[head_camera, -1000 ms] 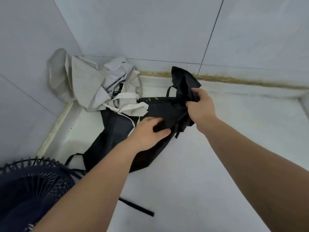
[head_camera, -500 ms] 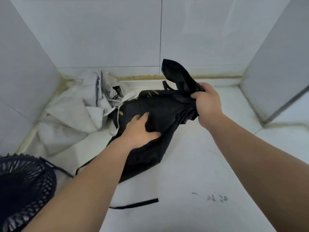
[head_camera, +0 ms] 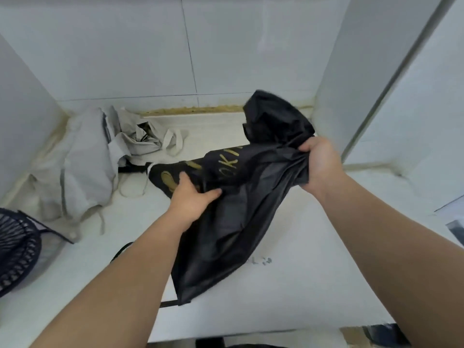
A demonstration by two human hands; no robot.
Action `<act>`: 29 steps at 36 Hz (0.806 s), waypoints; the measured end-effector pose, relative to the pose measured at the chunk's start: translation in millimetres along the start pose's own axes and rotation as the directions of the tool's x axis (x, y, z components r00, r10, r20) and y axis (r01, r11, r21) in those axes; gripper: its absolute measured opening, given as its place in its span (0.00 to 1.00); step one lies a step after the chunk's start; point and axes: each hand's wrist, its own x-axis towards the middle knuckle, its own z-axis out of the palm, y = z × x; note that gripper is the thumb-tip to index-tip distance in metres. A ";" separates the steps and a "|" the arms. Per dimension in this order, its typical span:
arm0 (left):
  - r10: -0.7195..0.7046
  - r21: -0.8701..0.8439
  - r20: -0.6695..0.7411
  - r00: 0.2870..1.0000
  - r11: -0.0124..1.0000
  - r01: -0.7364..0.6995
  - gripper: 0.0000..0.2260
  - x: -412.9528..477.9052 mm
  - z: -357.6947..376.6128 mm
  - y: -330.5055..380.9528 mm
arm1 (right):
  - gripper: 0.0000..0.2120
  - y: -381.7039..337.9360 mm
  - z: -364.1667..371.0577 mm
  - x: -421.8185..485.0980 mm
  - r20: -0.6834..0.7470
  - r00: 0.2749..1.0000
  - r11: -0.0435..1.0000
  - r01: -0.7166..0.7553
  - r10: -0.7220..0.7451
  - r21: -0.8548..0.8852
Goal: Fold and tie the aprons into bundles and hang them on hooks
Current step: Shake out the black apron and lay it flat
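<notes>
A black apron (head_camera: pixel 241 204) with gold lettering lies bunched across the middle of a white counter (head_camera: pixel 313 259). My right hand (head_camera: pixel 320 163) grips its gathered upper end, lifted off the surface near the right wall. My left hand (head_camera: pixel 192 197) grips a fold of the same black fabric near the gold print. The lower part of the apron trails toward me, and a black strap (head_camera: pixel 168 303) shows under my left forearm. A grey apron (head_camera: pixel 82 167) with pale straps lies crumpled at the back left.
A black fan grille (head_camera: pixel 17 252) stands at the left edge of the counter. White tiled walls close in the back, left and right. The counter's front edge runs along the bottom of the view.
Both hands have carried the black apron to the right, away from the grey apron. The gold lettering now shows. The view has swung right as well.
</notes>
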 end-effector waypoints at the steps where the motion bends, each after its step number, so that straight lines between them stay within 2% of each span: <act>1: 0.034 0.002 -0.026 0.999 0.999 -0.034 0.25 -7.1 5.8 2.1 | 0.13 -2.5 -7.6 -1.4 -0.047 0.999 0.993 0.020 -0.026 -0.117; 2: 0.065 0.021 -0.040 0.997 0.998 -0.064 0.12 -15.3 12.0 5.4 | 0.08 -4.6 -14.7 -5.1 -0.087 0.994 0.961 0.044 -0.071 -0.274; 3: 0.098 0.025 -0.036 0.995 0.995 -0.097 0.05 -24.8 18.5 9.6 | 0.08 -3.2 -24.7 -3.4 -0.126 0.983 0.887 0.060 -0.132 -0.459; 4: 0.129 0.029 -0.018 0.991 0.991 -0.129 0.06 -34.3 25.1 14.0 | 0.15 -0.6 -35.6 -1.9 -0.154 0.972 0.772 0.039 -0.176 -0.634; 6: 0.230 0.092 0.019 0.973 0.969 -0.231 0.09 -50.2 37.3 21.5 | 0.34 3.5 -54.5 -7.9 -0.217 0.952 0.401 -0.116 -0.217 -0.909; 7: 0.281 0.137 0.040 0.959 0.949 -0.284 0.10 -63.1 46.8 24.1 | 0.39 4.7 -64.4 -17.6 -0.162 0.960 0.223 -0.111 -0.228 -0.969; 8: 0.320 0.159 0.060 0.946 0.932 -0.325 0.11 -72.0 53.4 25.5 | 0.42 7.4 -70.9 -22.7 -0.053 0.978 0.105 -0.032 -0.203 -0.994; 9: 0.350 0.179 0.091 0.932 0.915 -0.361 0.11 -81.3 59.2 26.4 | 0.43 10.9 -74.9 -25.1 0.078 0.989 0.064 0.087 -0.129 -0.994; 12: 0.287 0.191 0.302 0.909 0.916 -0.353 0.05 -99.4 73.0 21.7 | 0.46 24.0 -79.0 -34.6 0.338 0.936 0.127 0.326 0.097 -0.937; 14: 0.136 0.258 0.452 0.882 0.926 -0.275 0.05 -111.9 80.5 15.0 | 0.44 29.7 -83.6 -40.5 0.380 0.911 0.075 0.373 0.158 -0.925; 17: -0.063 0.378 0.532 0.844 0.910 -0.171 0.06 -126.5 87.0 -2.0 | 0.33 33.7 -100.9 -46.4 0.344 0.915 -0.077 0.366 0.212 -0.927; 20: -0.184 0.441 0.561 0.807 0.892 -0.103 0.08 -134.7 84.9 -10.1 | 0.29 35.6 -119.5 -46.9 0.306 0.919 -0.078 0.334 0.250 -0.939; 23: -0.289 0.514 0.599 0.747 0.854 -0.082 0.19 -143.6 83.0 -8.0 | 0.23 35.3 -127.7 -47.8 0.268 0.921 -0.134 0.315 0.282 -0.940; 24: -0.303 0.493 0.589 0.749 0.869 -0.036 0.23 -145.1 82.4 -7.8 | 0.21 35.4 -127.6 -47.2 0.260 0.929 -0.148 0.305 0.264 -0.941; 26: -0.258 0.370 0.520 0.814 0.927 0.058 0.25 -144.9 81.6 -8.8 | 0.21 35.5 -123.8 -46.1 0.262 0.942 -0.130 0.292 0.211 -0.948; 29: -0.144 0.169 0.282 0.948 0.981 0.098 0.12 -139.4 78.0 -7.9 | 0.22 35.7 -109.3 -45.8 0.345 0.928 -0.069 0.357 0.144 -0.932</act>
